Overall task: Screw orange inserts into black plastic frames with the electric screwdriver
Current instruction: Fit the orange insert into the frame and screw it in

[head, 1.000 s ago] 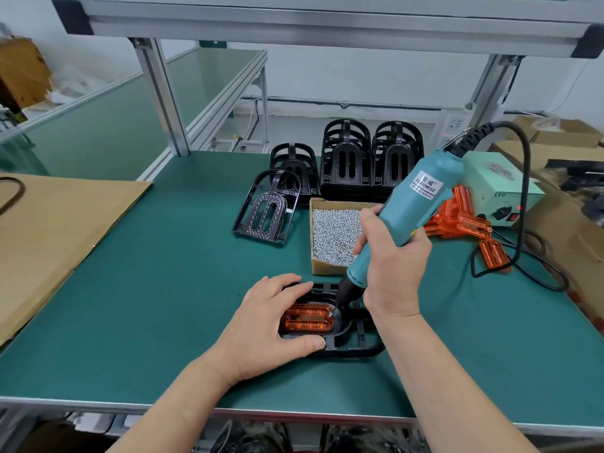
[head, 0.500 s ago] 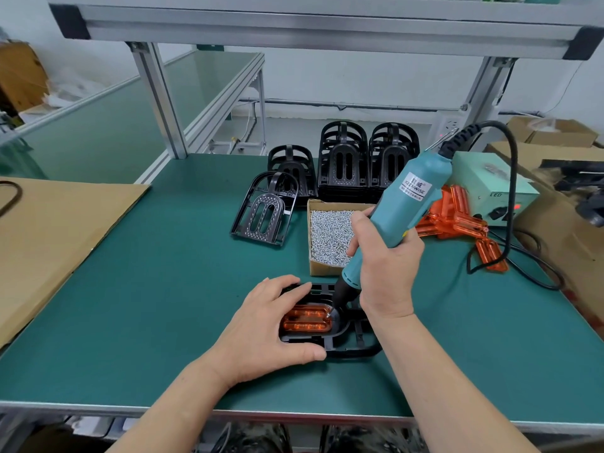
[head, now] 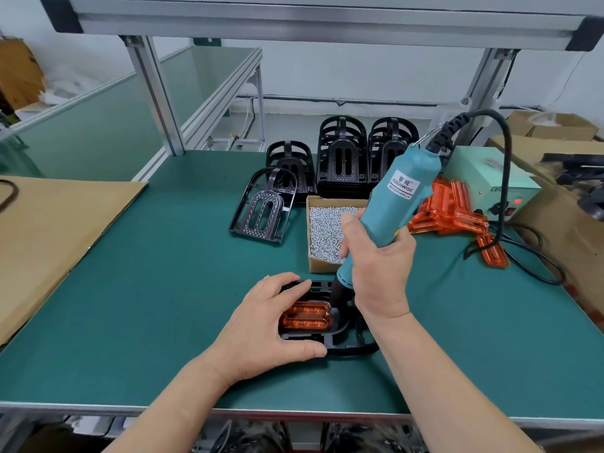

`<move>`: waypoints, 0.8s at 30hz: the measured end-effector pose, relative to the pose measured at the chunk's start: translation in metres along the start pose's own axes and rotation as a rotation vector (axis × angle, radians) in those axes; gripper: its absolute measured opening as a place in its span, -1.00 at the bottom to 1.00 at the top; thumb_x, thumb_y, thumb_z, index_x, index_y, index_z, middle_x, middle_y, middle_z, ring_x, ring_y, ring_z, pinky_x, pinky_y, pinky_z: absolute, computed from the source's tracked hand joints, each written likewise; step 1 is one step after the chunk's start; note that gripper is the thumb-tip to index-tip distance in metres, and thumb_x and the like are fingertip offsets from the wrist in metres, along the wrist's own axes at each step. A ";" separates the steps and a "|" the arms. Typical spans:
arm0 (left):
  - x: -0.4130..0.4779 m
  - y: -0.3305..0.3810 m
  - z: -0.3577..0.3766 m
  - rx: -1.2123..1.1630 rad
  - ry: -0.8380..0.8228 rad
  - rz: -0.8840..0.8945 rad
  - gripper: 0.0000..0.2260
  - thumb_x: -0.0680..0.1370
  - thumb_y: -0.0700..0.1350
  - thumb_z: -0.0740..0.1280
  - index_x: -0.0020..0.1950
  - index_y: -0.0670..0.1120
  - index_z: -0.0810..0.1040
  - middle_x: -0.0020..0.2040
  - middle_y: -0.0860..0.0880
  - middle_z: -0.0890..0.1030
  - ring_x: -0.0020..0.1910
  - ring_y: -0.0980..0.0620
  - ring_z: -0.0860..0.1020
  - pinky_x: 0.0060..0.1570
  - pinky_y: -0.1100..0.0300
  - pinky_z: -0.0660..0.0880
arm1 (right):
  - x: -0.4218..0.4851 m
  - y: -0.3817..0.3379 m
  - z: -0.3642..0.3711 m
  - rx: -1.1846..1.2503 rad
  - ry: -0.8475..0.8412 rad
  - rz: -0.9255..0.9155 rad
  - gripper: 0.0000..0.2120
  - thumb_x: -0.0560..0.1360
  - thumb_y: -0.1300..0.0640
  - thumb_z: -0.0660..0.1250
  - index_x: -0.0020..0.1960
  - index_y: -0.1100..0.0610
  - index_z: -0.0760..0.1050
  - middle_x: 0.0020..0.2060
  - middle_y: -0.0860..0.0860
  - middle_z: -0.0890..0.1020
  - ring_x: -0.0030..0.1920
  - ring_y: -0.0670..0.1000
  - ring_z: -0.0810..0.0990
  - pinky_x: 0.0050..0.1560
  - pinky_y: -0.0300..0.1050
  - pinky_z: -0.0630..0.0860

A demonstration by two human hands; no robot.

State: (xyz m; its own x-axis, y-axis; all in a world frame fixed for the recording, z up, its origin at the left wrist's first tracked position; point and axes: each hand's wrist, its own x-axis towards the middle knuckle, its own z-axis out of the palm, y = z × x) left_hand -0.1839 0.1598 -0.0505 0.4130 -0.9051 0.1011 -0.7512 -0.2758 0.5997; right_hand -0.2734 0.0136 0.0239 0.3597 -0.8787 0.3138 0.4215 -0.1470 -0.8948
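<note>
Near the counter's (head: 137, 289) front edge, the right hand (head: 376, 266) grips the electric screwdriver (head: 389, 207), tip on the orange insert (head: 305, 318); the left hand (head: 271, 325) clasps the black frame (head: 346, 344). Behind sit a screw box (head: 327, 233) and spare frames (head: 343, 158).

blk frame (head: 351, 349) partly hid under l hand (head: 271, 325); driver tip (head: 338, 294) blurry
</note>
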 end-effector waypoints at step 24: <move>0.012 0.013 0.013 -0.111 0.019 0.003 0.08 0.20 0.52 0.41 0.56 0.13 0.03 0.51 0.32 0.01 0.42 0.53 0.02 0.30 0.61 0.00 | 0.065 0.038 -0.092 0.468 0.553 0.359 -0.86 0.55 0.07 0.40 -0.11 0.08 0.48 -0.35 -0.08 0.50 -0.42 -0.11 0.46 -0.33 -0.24 0.46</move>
State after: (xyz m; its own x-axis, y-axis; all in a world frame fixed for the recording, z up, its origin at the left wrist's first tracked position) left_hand -0.1950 0.1412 -0.0514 0.4213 -0.8993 0.1172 -0.6910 -0.2346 0.6837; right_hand -0.3102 -0.0911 -0.0183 0.1274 -0.9517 -0.2794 0.7071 0.2847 -0.6473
